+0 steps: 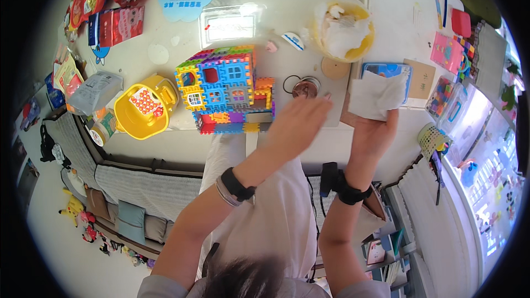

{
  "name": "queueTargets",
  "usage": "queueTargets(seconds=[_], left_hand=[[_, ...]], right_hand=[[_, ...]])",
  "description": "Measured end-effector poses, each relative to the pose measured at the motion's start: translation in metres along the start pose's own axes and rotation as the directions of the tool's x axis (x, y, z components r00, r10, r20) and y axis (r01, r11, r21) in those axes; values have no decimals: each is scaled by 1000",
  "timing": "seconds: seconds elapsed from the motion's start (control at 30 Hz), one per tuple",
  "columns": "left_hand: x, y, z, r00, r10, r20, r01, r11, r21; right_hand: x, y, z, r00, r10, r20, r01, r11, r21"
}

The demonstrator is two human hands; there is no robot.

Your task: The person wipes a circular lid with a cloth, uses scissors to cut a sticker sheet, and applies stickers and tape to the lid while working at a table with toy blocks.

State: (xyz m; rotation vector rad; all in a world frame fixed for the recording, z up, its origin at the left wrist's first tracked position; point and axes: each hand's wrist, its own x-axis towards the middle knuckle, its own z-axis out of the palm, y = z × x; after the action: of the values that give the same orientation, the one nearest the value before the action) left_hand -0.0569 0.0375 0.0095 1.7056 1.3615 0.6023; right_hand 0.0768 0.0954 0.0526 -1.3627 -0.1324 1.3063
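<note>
My left hand (296,126) reaches palm down over a small round metal container with reddish-brown contents (305,87). Its fingertips are at the container's near edge; whether they grip anything is hidden. My right hand (372,136), palm up, holds a crumpled white tissue (379,94) by its lower edge, with the thumb at the right. Behind the tissue lies a blue-framed flat case (403,70). A dark ring (291,84) sits left of the round container, and a round wooden disc (335,68) is to its upper right.
A colourful interlocking-tile toy house (227,91) stands left of my left hand. Beyond it is a yellow plastic basket (124,122). A yellow bin with a plastic liner (366,45) holds white tissues. Snack packets (124,25) lie far left; a clear box of blocks (449,101) stands right.
</note>
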Motion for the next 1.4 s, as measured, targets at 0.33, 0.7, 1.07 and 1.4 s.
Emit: queueTargets(seconds=[0.33,0.7,1.07,1.4], left_hand=[[51,-90,34,876,-279,-394,409,862,299],[70,-82,28,797,-517,-312,419,845,-331],[12,10,-34,733,-677,67,250,177,-952],[-58,-29,-128,634,-761,-142,44,218,-975]], right_hand=[[28,-19,-67,998,-40,-58,31,989,-143],[26,-1,-68,998,55,2,-54,978,-200],[-27,48,20,917,6,399,303,639,-707],[-89,103,88,838,-230,494,544,408,-733]])
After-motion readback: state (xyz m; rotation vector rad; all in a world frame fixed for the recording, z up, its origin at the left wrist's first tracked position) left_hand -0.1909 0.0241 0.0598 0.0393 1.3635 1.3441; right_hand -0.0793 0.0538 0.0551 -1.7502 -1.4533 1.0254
